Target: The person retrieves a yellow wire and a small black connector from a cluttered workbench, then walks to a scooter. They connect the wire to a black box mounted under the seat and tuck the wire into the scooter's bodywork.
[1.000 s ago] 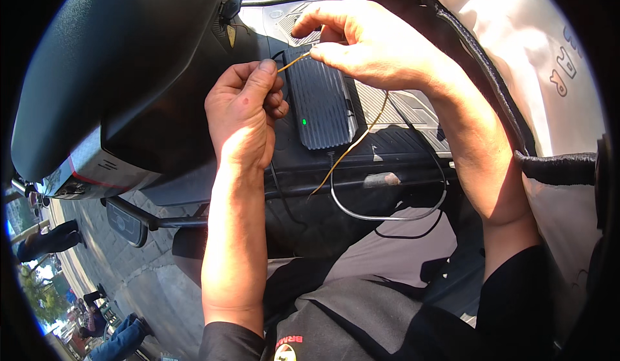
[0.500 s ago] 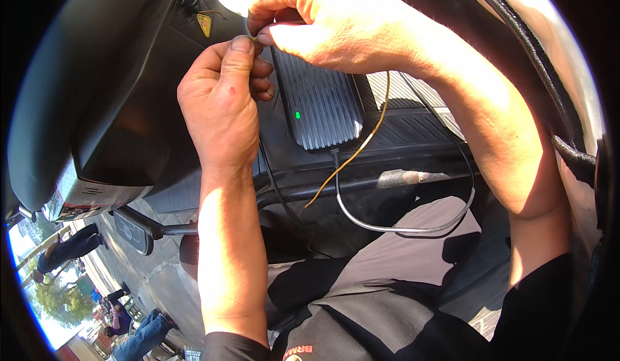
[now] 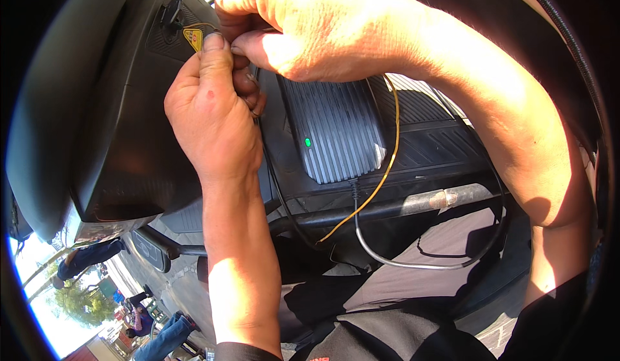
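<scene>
My left hand is closed, thumb pressed against the fingers, in a pinch by the black panel. My right hand reaches across from the right, also pinched, its fingertips meeting the left ones. A thin yellow wire hangs from behind my right hand, its loose end below the charger. Another short yellow wire comes from the black socket toward my fingertips. Where the wires meet is covered by my fingers. Below the hands lies a ribbed black charger with a lit green light.
The charger rests on the scooter's ribbed black footboard. Its grey cable loops across my leg. A yellow warning label sits beside the socket. A dark tube runs along the footboard edge. People are in the background at lower left.
Both hands have shifted left in the picture, closer to the socket, still pinching together. The charger and the hanging wire appear lower and further right as the view moved.
</scene>
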A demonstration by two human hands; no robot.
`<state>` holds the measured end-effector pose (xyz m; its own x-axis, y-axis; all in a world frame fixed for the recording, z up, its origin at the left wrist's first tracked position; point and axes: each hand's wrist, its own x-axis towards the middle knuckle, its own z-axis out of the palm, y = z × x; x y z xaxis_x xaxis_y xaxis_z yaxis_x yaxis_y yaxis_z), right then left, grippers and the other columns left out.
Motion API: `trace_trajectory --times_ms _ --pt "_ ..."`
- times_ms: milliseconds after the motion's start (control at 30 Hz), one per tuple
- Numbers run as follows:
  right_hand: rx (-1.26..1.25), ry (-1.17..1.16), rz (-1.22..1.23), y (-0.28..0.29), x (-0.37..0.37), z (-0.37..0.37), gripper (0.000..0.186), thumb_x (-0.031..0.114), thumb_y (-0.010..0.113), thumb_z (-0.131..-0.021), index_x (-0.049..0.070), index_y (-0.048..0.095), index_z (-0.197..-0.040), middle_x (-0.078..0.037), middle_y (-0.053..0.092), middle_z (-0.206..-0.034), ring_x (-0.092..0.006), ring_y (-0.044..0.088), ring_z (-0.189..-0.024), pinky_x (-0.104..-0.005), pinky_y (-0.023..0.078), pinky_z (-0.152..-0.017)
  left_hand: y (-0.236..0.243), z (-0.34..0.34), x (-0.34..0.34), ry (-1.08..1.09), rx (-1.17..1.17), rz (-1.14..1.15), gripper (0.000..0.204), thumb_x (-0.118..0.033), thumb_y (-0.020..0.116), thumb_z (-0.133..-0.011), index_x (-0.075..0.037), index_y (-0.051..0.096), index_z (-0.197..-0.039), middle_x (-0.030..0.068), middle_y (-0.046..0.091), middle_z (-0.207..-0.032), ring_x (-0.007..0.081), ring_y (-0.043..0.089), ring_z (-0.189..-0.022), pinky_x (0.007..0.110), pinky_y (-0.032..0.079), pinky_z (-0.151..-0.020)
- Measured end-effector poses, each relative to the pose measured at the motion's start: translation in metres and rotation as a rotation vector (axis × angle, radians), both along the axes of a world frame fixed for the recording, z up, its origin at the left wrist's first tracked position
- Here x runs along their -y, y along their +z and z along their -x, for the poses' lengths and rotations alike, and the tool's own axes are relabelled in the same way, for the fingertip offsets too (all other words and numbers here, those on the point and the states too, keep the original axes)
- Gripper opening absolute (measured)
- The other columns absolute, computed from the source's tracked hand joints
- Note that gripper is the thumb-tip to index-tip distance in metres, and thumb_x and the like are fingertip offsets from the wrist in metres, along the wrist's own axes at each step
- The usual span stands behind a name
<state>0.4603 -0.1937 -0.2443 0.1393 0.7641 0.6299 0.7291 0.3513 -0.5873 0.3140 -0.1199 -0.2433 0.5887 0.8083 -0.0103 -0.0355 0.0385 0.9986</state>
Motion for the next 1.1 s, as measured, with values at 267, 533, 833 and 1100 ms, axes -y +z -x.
trace_trajectory --times_ms 267,533,833,1100 --pt "0.043 -0.056 0.023 0.0 -0.012 -0.012 0.017 0.011 0.057 -0.077 0.0 0.067 -0.085 -0.021 0.067 -0.081 -0.0359 0.066 -0.078 -0.0418 0.053 -0.068 -0.003 -0.013 0.002 0.107 -0.018 0.022 0.035 -0.027 0.049 -0.101 0.001 0.06 -0.083 0.0035 0.049 -0.062 0.0085 0.04 -0.049 0.023 0.033 -0.045" --pt "0.368 -0.247 0.19 0.004 -0.076 -0.027 0.018 0.013 0.059 -0.077 0.005 0.07 -0.089 -0.016 0.069 -0.084 -0.0312 0.068 -0.08 -0.0393 0.055 -0.069 -0.014 -0.01 0.007 0.053 -0.05 -0.007 0.03 -0.024 0.05 -0.1 0.003 0.062 -0.093 0.0052 0.053 -0.066 0.0091 0.043 -0.052 0.021 0.034 -0.047" --pt "0.553 -0.278 0.288 0.001 -0.103 -0.027 0.021 0.015 0.061 -0.078 0.01 0.074 -0.094 -0.011 0.072 -0.089 -0.026 0.07 -0.083 -0.0364 0.056 -0.07 -0.017 -0.017 0.01 0.032 -0.043 -0.038 0.024 -0.02 0.051 -0.099 0.002 0.061 -0.096 0.0051 0.054 -0.067 0.0084 0.044 -0.053 0.02 0.034 -0.047" --pt "0.381 -0.245 0.278 0.004 -0.112 -0.026 0.023 0.019 0.06 -0.078 0.009 0.075 -0.093 -0.012 0.072 -0.087 -0.0245 0.07 -0.08 -0.0347 0.056 -0.069 -0.017 -0.014 0.006 0.015 -0.1 -0.018 0.032 -0.026 0.049 -0.099 0.004 0.06 -0.105 0.0052 0.053 -0.072 0.0115 0.046 -0.059 0.023 0.033 -0.051"
